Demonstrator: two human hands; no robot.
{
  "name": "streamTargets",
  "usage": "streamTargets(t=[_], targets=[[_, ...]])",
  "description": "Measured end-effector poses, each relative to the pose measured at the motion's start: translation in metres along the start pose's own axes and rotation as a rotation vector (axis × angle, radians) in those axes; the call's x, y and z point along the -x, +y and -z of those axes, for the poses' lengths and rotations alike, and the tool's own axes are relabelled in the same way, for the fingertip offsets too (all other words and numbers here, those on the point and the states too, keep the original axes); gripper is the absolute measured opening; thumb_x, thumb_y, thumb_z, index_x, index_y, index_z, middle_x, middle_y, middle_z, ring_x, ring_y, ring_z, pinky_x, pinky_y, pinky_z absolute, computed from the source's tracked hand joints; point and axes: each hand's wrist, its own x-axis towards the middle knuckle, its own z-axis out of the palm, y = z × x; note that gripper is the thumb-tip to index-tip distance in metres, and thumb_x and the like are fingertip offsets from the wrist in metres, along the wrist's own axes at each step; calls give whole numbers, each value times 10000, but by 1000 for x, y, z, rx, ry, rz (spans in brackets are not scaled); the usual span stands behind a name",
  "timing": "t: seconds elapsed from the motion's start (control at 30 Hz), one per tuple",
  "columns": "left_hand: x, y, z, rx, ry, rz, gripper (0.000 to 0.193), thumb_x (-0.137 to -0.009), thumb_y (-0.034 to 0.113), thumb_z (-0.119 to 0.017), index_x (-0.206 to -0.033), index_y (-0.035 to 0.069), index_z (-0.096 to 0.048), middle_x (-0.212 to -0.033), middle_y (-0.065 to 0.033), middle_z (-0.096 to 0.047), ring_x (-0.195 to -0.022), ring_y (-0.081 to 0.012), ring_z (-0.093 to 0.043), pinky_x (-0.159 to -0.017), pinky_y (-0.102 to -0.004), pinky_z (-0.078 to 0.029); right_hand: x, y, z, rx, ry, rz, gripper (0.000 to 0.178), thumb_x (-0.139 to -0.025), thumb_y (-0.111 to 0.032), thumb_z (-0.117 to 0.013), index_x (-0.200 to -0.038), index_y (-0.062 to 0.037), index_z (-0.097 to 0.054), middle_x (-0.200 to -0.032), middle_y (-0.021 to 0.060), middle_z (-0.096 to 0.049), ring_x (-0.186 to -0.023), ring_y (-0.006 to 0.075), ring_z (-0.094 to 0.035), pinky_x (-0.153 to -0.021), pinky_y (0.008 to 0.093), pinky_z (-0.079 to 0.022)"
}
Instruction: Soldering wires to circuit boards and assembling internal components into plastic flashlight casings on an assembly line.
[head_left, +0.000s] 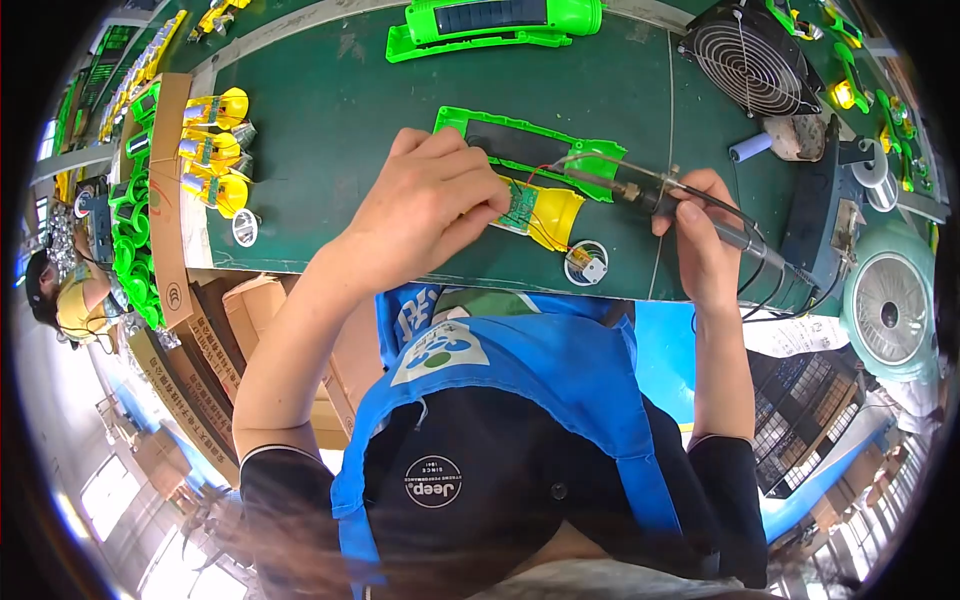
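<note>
My right hand (704, 240) is wrapped round the handle of a soldering iron (735, 238), whose thin metal feed tube reaches left over the work. Curled fingers of my left hand (430, 205) meet at the left end of a yellow lamp housing (556, 217); what they pinch is hidden. A green circuit board (521, 205) with thin wires sits on that housing. Wires run on to a round white-rimmed lamp piece (585, 263) lying on the table. Just beyond lies an open green plastic shell (540, 148) with a dark panel, partly behind my left hand.
Green shells (500, 22) lie at the back. Several yellow lamp assemblies (215, 150) line the left, beside a cardboard box (172, 200) of green parts. At right stand a black fan (750, 62), a blue-grey soldering unit (822, 215) and cables. A white cylinder (750, 147) lies nearby.
</note>
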Motion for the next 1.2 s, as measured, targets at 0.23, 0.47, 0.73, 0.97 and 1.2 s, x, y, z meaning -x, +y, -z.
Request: streamTargets(t=[0.23, 0.47, 0.73, 0.97, 1.2], targets=[[-7, 6, -3, -94, -17, 11, 159, -705, 53, -707, -812, 117, -607, -810, 6, -549, -813, -194, -522, -824, -360, -355, -21, -11, -7, 124, -198, -213, 219, -854, -165, -665, -925, 19, -570, -736, 78, -637, -643, 111, -619, -599, 233, -490], [-10, 2, -4, -103, -41, 34, 157, -710, 54, -695, -805, 127, -592, -800, 12, -536, -800, -189, -517, -816, -368, -347, -24, -12, -10, 135, -245, -262, 184, -849, -110, -669, -939, 22, -577, -765, 63, -640, -654, 102, -630, -610, 230, -520], [-8, 3, -8, -104, -36, 52, 156, -715, 59, -696, -791, 134, -582, -796, 14, -529, -800, -182, -518, -816, -365, -341, -19, -11, -12, 201, -237, -210, 140, -815, -58, -658, -904, 25, -587, -765, 66, -641, -666, 110, -649, -616, 235, -528], [-8, 5, -8, -120, -22, 47, 158, -723, 67, -704, -801, 139, -587, -798, 12, -529, -790, -180, -515, -812, -363, -340, -8, -2, -1, 96, -220, -89, 201, -831, -99, -694, -926, 34, -578, -796, 87, -645, -681, 149, -668, -625, 258, -540], [-10, 10, -9, -120, -15, 70, 175, -702, 58, -709, -799, 126, -580, -798, -2, -519, -765, -192, -510, -799, -363, -338, -1, 8, 13, 14, -79, -29, 269, -842, -162, -702, -960, 35, -561, -862, 109, -621, -702, 164, -651, -664, 285, -541]])
